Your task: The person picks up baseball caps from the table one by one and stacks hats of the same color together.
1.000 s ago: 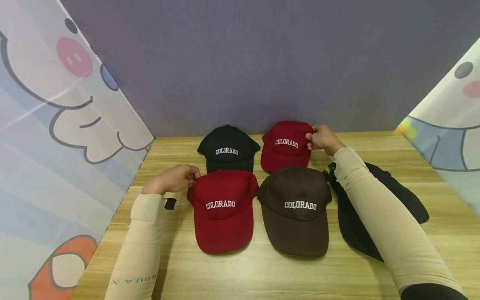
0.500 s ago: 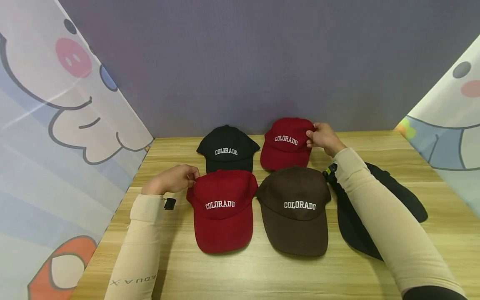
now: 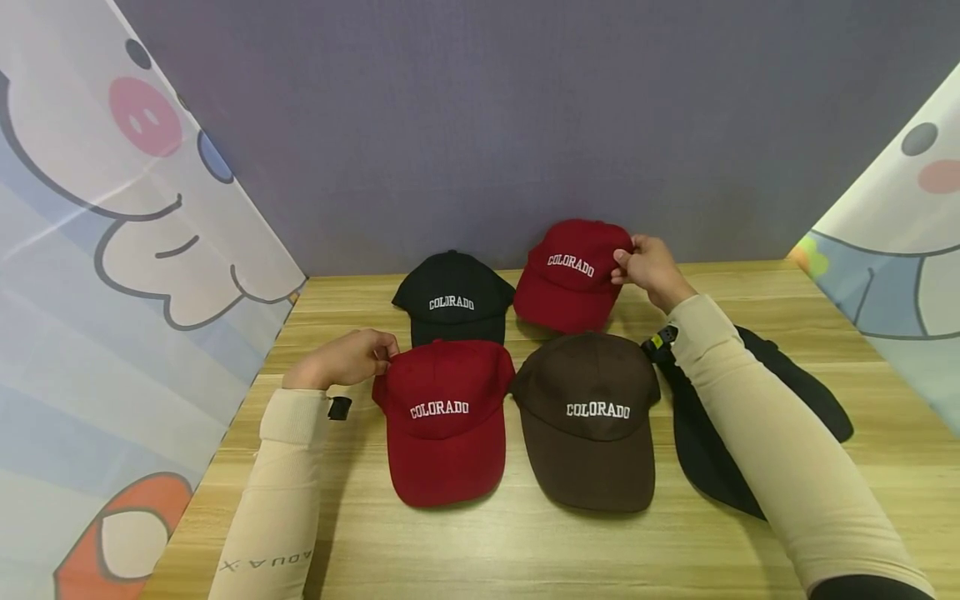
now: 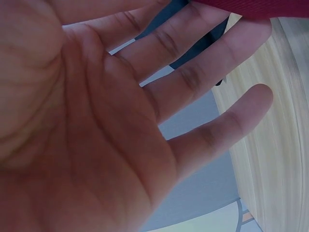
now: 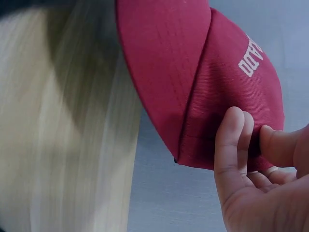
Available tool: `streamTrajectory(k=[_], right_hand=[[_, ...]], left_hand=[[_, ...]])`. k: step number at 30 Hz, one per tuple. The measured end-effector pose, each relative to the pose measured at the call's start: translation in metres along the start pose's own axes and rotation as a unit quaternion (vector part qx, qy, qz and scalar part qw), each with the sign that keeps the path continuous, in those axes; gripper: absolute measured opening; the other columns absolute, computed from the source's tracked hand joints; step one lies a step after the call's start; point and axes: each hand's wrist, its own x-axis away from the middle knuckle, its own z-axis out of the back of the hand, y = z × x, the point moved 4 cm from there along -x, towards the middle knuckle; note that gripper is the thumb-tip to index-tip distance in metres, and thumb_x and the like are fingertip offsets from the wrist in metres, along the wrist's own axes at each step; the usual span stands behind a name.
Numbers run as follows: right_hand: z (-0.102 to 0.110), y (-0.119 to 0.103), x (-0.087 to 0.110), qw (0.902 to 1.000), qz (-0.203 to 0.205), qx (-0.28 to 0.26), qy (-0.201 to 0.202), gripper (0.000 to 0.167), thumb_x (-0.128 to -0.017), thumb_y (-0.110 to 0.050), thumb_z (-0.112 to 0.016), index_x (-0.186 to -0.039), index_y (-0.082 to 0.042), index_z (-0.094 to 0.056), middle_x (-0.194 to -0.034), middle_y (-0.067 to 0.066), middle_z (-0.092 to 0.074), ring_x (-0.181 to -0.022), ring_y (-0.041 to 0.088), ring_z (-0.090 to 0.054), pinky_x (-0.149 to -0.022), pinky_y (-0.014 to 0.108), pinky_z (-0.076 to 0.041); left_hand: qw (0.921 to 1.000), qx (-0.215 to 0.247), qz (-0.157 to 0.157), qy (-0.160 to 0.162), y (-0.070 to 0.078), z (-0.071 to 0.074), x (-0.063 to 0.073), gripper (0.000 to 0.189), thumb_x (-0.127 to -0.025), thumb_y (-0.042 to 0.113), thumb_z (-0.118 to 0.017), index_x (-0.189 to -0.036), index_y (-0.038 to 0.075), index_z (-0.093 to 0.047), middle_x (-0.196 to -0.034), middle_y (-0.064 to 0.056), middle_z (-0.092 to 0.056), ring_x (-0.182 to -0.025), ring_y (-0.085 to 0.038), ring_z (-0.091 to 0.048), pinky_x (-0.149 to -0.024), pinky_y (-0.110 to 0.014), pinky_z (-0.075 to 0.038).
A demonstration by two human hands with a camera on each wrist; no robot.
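In the head view my right hand (image 3: 651, 268) pinches the side of a red baseball cap (image 3: 573, 279) lettered COLORADO. That cap stands tilted at the back, its brim toward me. The right wrist view shows the thumb pressed on the cap's crown (image 5: 231, 96), with some fingers behind the fabric. My left hand (image 3: 348, 360) pinches the left edge of a second red cap (image 3: 447, 408) at the front left. Only a strip of that cap (image 4: 270, 7) shows in the left wrist view, over the fingertips; the little finger sticks out straight.
A black cap (image 3: 452, 292) lies behind the front red one, its brim partly covered. A brown cap (image 3: 588, 408) sits at front right. Under my right forearm lies a black cap (image 3: 705, 433). A grey panel (image 3: 480, 125) rises behind the wooden table (image 3: 480, 550).
My right hand has raised the back red cap slightly, away from me, and its tilt has grown. The left hand and the front caps have stayed in place.
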Motion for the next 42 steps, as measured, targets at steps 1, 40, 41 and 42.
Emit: streamTrajectory(k=[1, 40, 41, 42], right_hand=[[0.0, -0.001, 0.0, 1.0, 0.001, -0.004, 0.002, 0.019, -0.108, -0.014, -0.045, -0.118, 0.003, -0.047, -0.087, -0.001, -0.056, -0.067, 0.005, -0.063, -0.072, 0.021, -0.059], [-0.016, -0.057, 0.035, 0.9917, 0.049, -0.109, -0.048, 0.014, -0.106, -0.014, -0.051, -0.111, -0.001, -0.049, -0.077, -0.006, -0.064, -0.067, 0.008, -0.066, -0.072, 0.023, -0.058], [-0.017, -0.059, 0.037, 0.9914, 0.052, -0.109, -0.049, 0.013, -0.106, -0.013, -0.051, -0.111, -0.001, -0.05, -0.077, -0.006, -0.064, -0.067, 0.008, -0.066, -0.072, 0.023, -0.058], [-0.018, -0.06, 0.038, 0.991, 0.053, -0.112, -0.05, 0.013, -0.106, -0.013, -0.052, -0.11, -0.001, -0.05, -0.077, -0.005, -0.064, -0.067, 0.009, -0.066, -0.071, 0.023, -0.058]], left_hand=[[1.0, 0.0, 0.0, 0.0, 0.0, 0.0, 0.0, 0.015, -0.092, -0.007, -0.058, -0.094, 0.006, -0.067, -0.088, -0.007, -0.066, -0.079, -0.016, -0.054, -0.072, -0.03, -0.043], [0.9998, -0.015, -0.009, 0.013, -0.001, 0.002, 0.002, 0.016, -0.097, -0.001, -0.055, -0.095, 0.005, -0.069, -0.085, -0.004, -0.064, -0.075, -0.015, -0.049, -0.07, -0.03, -0.041], [0.9997, -0.017, -0.011, 0.014, -0.001, 0.002, 0.002, 0.016, -0.097, -0.001, -0.055, -0.095, 0.005, -0.069, -0.086, -0.004, -0.065, -0.075, -0.015, -0.05, -0.07, -0.03, -0.041], [0.9996, -0.019, -0.013, 0.016, -0.001, 0.002, 0.002, 0.016, -0.097, -0.001, -0.055, -0.095, 0.005, -0.07, -0.086, -0.004, -0.065, -0.076, -0.015, -0.05, -0.07, -0.031, -0.042]])
